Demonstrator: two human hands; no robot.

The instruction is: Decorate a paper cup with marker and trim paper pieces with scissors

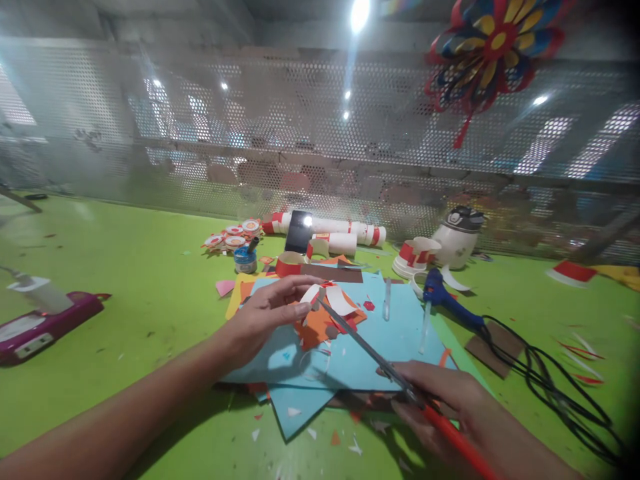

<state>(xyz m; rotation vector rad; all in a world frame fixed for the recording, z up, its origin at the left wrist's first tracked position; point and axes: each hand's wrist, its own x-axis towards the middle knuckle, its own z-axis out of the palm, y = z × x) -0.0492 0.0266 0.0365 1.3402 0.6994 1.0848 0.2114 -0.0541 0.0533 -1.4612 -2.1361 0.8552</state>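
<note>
My left hand (267, 310) pinches a small white and red paper piece (311, 294) between thumb and fingers, above an orange paper (317, 327) on light blue sheets (400, 327). In my right hand (440, 400) are scissors (367, 349) with red handles; their long blades point up and left, the tips close to the held piece. Whether the tips touch it is hard to tell. Beside the piece lies or hangs a curved white paper strip (340, 301).
A blue glue gun (453, 300) with a black cord (545, 373) lies right. Behind the sheets are a blue jar (245, 259), a dark phone (299, 231), paper tubes (340, 243) and a white container (456, 240). A purple power strip (50, 327) sits left.
</note>
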